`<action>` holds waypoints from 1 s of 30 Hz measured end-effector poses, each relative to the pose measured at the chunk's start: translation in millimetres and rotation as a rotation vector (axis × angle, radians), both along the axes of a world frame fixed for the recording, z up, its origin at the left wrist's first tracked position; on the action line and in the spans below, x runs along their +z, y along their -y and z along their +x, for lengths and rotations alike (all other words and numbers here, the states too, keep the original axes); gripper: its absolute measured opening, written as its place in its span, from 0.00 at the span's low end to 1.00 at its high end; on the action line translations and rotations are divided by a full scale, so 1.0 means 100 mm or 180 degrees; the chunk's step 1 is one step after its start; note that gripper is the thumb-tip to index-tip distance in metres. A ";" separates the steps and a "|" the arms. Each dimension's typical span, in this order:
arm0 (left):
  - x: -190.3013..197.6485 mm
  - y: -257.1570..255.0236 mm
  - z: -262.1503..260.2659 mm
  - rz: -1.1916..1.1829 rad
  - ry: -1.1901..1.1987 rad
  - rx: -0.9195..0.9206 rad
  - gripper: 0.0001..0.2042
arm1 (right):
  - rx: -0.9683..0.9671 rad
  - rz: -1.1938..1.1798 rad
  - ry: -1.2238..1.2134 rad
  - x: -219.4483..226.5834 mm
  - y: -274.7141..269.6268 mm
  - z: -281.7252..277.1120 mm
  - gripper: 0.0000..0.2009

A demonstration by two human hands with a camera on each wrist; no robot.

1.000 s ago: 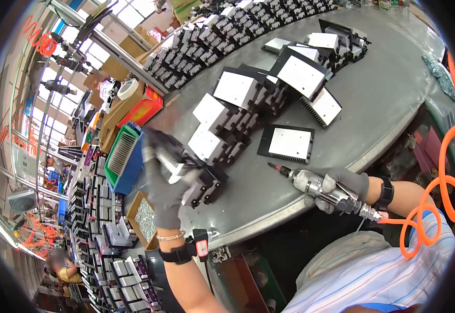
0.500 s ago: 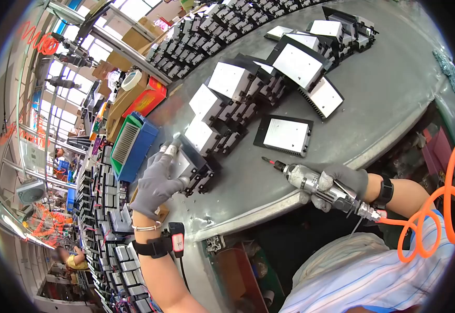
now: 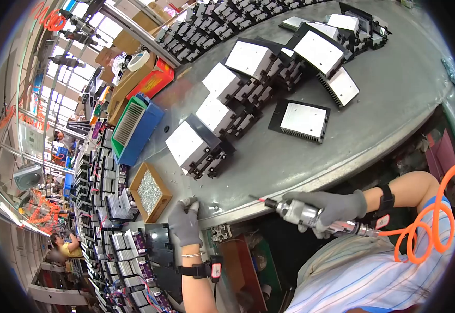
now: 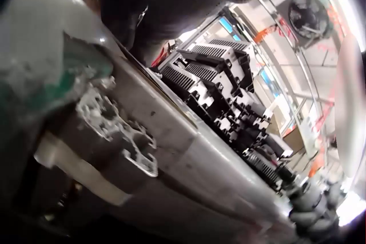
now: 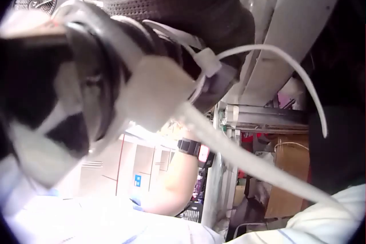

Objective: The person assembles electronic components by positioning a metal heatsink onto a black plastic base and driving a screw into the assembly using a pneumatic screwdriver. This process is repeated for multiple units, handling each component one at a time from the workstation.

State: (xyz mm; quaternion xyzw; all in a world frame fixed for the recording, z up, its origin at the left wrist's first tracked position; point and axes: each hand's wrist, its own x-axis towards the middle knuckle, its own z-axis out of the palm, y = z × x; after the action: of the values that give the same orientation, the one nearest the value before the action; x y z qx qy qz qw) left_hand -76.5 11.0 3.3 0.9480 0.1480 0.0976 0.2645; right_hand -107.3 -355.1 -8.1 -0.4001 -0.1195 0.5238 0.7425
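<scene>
My gloved right hand (image 3: pixel 329 211) grips a pneumatic screwdriver (image 3: pixel 296 213), its bit pointing left over the table's front edge. An orange coiled air hose (image 3: pixel 420 235) runs from its rear. At the near edge, beside a cardboard box of screws (image 3: pixel 166 196), is my gloved left hand (image 3: pixel 184 224), with nothing seen in its fingers. Beyond it sits a heat-sink unit (image 3: pixel 186 145) with a white top and black plate, at the near end of a stacked row of similar units (image 3: pixel 219 81). Another finned unit (image 3: pixel 304 121) lies alone to the right.
A blue bin with a green inner tray (image 3: pixel 138 133) stands at the left, a red box (image 3: pixel 157 78) behind it. Many units (image 3: pixel 206 31) line the table's far side. Below the left edge are black panels (image 3: pixel 159 242) and rows of finned parts (image 3: pixel 125 245).
My left hand first carried a unit in to the row's near end, then let go and drew back to the table edge. My right hand keeps the screwdriver, now slightly lower.
</scene>
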 end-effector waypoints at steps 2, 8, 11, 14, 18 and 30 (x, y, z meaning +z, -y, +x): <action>-0.07 -0.04 -0.02 0.0205 0.0163 -0.0217 0.10 | 0.0137 0.0065 -0.0067 0.00 -0.10 0.00 0.49; 0.34 0.38 -0.26 -0.2659 0.0626 -0.0170 0.07 | 0.0281 0.0258 0.0149 0.28 -0.35 0.05 0.48; 0.34 0.44 -0.34 -0.4174 0.0309 -0.0702 0.11 | 0.0313 0.0677 0.0018 0.37 -0.48 0.10 0.47; 0.35 0.46 -0.36 -0.4972 0.0088 -0.0817 0.12 | 0.0138 0.0519 0.0185 0.47 -0.53 0.09 0.48; 0.39 0.52 -0.36 -0.4962 0.0132 -0.0529 0.14 | 0.0150 0.0370 0.0465 0.42 -0.62 0.08 0.47; 0.26 0.28 -0.32 -0.5166 -0.0236 -0.0858 0.16 | 0.0401 -0.0150 0.0705 0.56 -0.71 0.09 0.50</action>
State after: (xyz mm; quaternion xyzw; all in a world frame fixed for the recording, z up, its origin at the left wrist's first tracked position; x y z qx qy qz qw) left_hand -108.4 -16.6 29.7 0.4741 0.0660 -0.1037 0.8718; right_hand -98.1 -283.8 47.4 -0.4646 -0.2133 0.5247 0.6807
